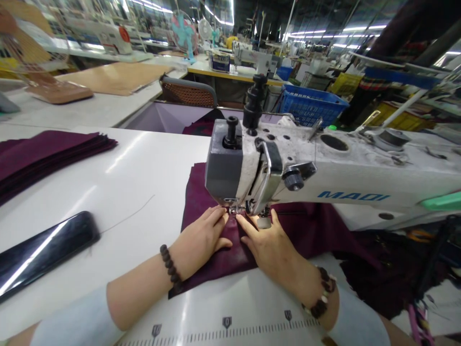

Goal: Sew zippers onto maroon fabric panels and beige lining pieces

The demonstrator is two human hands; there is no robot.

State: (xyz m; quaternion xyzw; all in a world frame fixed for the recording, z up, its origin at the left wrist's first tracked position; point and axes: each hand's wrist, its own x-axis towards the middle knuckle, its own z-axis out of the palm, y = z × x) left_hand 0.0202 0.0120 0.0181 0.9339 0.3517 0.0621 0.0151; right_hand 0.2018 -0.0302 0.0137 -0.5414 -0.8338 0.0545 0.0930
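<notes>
A dark purple fabric piece (230, 250) lies under the needle area of a white sewing machine (302, 168). My left hand (203, 235) rests flat on the fabric just left of the presser foot (239, 210), fingers stretched out and thumb apart. On the right of the foot, my right hand (275, 245) presses the same fabric with its fingers spread. Both sets of fingertips are close to the foot. The needle point itself cannot be made out. More of the fabric trails off to the right beneath the machine arm.
A stack of purple fabric pieces (46, 154) lies at the left, with a black phone (46, 252) nearer me. A ruler scale (226, 331) runs along the front edge. Dark cloth (382, 274) heaps at the right. Behind the machine are a blue crate (309, 103) and a chair (189, 91).
</notes>
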